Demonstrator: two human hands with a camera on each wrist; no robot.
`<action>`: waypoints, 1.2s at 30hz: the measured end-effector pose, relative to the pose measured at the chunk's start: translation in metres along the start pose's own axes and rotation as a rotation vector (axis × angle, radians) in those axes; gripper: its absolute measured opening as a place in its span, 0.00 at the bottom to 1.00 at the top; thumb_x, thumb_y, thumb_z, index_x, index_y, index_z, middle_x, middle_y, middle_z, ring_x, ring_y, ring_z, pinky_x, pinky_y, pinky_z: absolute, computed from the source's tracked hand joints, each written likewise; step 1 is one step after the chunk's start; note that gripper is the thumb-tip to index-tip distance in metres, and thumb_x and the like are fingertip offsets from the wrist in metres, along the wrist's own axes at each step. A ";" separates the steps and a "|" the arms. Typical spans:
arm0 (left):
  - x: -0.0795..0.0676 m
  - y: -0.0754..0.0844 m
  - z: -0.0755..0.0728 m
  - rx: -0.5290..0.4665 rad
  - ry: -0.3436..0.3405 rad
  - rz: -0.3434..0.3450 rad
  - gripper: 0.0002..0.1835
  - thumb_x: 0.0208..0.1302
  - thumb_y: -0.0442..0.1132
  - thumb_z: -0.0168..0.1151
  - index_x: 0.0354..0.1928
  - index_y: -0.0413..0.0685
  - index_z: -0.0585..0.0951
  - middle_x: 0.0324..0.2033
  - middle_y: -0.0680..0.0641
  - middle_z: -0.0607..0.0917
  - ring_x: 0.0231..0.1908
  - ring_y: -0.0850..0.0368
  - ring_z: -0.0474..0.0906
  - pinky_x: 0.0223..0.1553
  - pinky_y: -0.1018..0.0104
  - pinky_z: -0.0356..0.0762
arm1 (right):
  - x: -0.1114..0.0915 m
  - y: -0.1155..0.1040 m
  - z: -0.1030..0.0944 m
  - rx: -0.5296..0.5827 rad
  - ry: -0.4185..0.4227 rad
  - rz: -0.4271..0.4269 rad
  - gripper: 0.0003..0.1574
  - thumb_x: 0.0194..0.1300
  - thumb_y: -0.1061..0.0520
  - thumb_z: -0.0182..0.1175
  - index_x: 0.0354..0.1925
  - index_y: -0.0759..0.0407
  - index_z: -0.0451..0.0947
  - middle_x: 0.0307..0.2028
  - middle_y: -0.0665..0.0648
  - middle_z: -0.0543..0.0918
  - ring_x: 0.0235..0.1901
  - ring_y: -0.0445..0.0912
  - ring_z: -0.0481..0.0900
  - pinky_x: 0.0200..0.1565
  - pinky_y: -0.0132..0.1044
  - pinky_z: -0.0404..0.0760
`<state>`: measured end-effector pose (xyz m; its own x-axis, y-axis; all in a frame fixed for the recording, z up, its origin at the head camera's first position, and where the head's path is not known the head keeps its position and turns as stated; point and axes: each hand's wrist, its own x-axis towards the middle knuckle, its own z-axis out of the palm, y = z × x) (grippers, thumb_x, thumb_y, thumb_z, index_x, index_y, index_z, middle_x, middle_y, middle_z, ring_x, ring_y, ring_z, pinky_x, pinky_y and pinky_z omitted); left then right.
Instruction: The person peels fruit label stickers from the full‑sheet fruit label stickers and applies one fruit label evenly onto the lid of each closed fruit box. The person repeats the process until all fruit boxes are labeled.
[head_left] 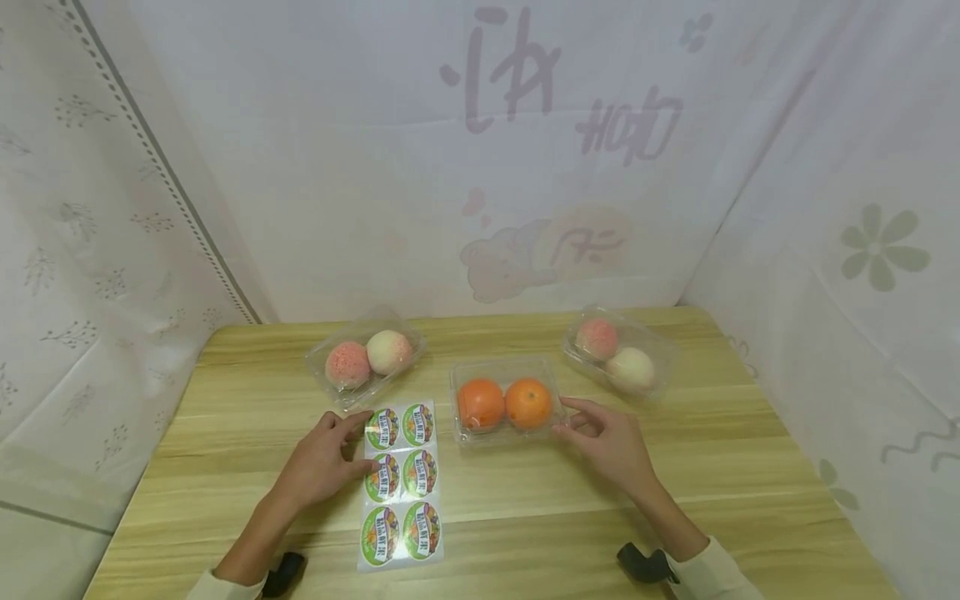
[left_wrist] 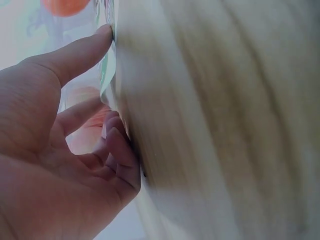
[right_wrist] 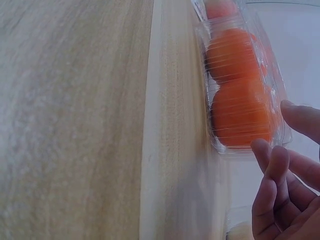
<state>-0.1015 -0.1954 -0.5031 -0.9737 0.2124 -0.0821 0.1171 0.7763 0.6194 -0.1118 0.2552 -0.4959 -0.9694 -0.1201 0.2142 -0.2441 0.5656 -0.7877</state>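
Observation:
A sheet of round fruit stickers (head_left: 402,486) lies on the table. My left hand (head_left: 322,458) is at its left edge, thumb on a sticker and index finger at the upper left corner; the left wrist view shows the other fingers folded against the wood. To the right of the sheet, a clear plastic clamshell box (head_left: 502,367) holds two oranges (head_left: 528,403). My right hand (head_left: 611,442) holds the box's right end, thumb and fingertips on either side of its corner, as the right wrist view shows. The box sits flat.
Behind the sheet stands a clear box (head_left: 322,357) with two peach-like fruits (head_left: 348,366). At the back right is another such box (head_left: 660,350), with one pink and one pale fruit (head_left: 631,369). Printed cloth (head_left: 360,167) hangs around the wooden table (head_left: 540,533).

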 end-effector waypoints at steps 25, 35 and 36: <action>-0.003 0.008 0.007 -0.148 0.103 0.059 0.41 0.55 0.27 0.86 0.71 0.37 0.78 0.41 0.50 0.82 0.38 0.59 0.79 0.43 0.62 0.82 | -0.001 0.002 0.001 -0.005 -0.006 -0.006 0.27 0.66 0.56 0.81 0.60 0.63 0.89 0.35 0.53 0.93 0.25 0.47 0.89 0.26 0.35 0.84; -0.002 0.009 0.006 -0.425 0.115 0.028 0.46 0.59 0.22 0.81 0.78 0.41 0.70 0.44 0.43 0.81 0.36 0.56 0.84 0.38 0.68 0.83 | 0.000 0.002 0.000 0.000 -0.007 0.012 0.27 0.66 0.56 0.81 0.60 0.62 0.89 0.35 0.53 0.93 0.26 0.46 0.89 0.27 0.34 0.84; -0.003 0.009 0.005 -0.453 0.110 0.021 0.47 0.60 0.22 0.81 0.79 0.42 0.69 0.45 0.43 0.81 0.36 0.56 0.84 0.39 0.68 0.84 | 0.000 0.002 0.000 0.002 -0.008 0.014 0.27 0.66 0.56 0.81 0.60 0.62 0.89 0.35 0.52 0.93 0.26 0.46 0.89 0.27 0.35 0.84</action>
<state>-0.0968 -0.1859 -0.5008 -0.9899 0.1419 0.0018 0.0633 0.4299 0.9006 -0.1121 0.2564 -0.4976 -0.9730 -0.1184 0.1983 -0.2302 0.5660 -0.7916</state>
